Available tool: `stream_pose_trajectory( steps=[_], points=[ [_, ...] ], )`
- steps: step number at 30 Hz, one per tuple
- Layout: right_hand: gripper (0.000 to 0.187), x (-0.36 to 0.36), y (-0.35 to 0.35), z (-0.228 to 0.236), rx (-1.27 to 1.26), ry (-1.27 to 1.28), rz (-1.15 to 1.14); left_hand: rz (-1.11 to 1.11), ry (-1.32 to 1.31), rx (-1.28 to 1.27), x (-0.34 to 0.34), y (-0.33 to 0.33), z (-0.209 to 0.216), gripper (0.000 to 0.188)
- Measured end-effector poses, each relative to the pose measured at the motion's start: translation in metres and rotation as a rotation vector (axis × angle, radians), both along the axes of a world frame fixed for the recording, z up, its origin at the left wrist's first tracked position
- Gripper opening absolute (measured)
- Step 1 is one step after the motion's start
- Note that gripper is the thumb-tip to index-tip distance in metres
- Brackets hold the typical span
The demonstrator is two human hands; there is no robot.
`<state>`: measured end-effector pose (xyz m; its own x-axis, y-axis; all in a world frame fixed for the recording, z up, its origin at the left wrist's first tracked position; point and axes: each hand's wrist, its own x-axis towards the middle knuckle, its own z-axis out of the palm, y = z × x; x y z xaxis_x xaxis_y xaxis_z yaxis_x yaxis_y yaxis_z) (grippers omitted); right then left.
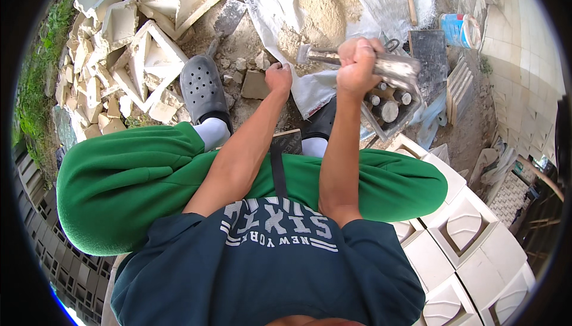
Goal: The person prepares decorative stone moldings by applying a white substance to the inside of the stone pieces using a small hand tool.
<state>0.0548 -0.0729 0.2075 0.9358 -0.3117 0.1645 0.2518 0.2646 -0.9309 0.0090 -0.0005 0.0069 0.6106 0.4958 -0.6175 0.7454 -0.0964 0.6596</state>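
Observation:
My right hand [357, 67] is closed around a dusty grey metal tool [397, 70]. Its narrow part reaches left over a white woven sheet [262, 4], and its thick end points right. The exact kind of tool is unclear. Just below that thick end stands a metal box [374, 125] with several round-ended cylinders [389, 111] in it. My left hand [278, 78] is closed at the sheet's edge, beside a flat tan block [255, 85]; whatever its fingers hold is hidden. Pale powder [325, 10] lies heaped on the sheet.
Broken cream-coloured moulded tiles [149, 58] pile up at the left, near a trowel [229, 17]. A dark board [427, 55], a blue-and-white bucket [460, 30] and a wooden-handled hammer [410, 1] lie right. Finished relief blocks [462, 231] stand at lower right.

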Motion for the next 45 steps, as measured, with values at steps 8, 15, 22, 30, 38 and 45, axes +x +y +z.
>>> stream_pose_trajectory(
  steps=[8,15,22,30,38,45],
  points=[
    [0.023,0.008,0.01,0.001,-0.017,0.114,-0.014,0.106,0.032,-0.086,-0.001,0.004,-0.018,0.028],
    [0.02,-0.009,0.005,-0.032,-0.092,0.093,-0.144,0.144,0.032,-0.161,-0.007,-0.006,-0.015,0.028],
    [0.023,-0.013,-0.008,0.026,-0.006,-0.019,-0.093,0.102,0.021,-0.097,-0.011,-0.004,-0.013,0.029],
    [0.022,-0.015,0.001,-0.029,-0.045,0.164,-0.11,0.115,-0.001,-0.158,-0.016,-0.007,-0.03,0.026],
    [0.024,-0.03,-0.045,0.02,0.035,-0.11,-0.139,0.072,0.017,-0.122,-0.016,-0.008,-0.021,0.027],
    [0.023,-0.021,-0.029,-0.024,0.037,0.134,-0.283,0.018,0.028,-0.107,-0.016,-0.013,-0.034,0.027]
  ],
)
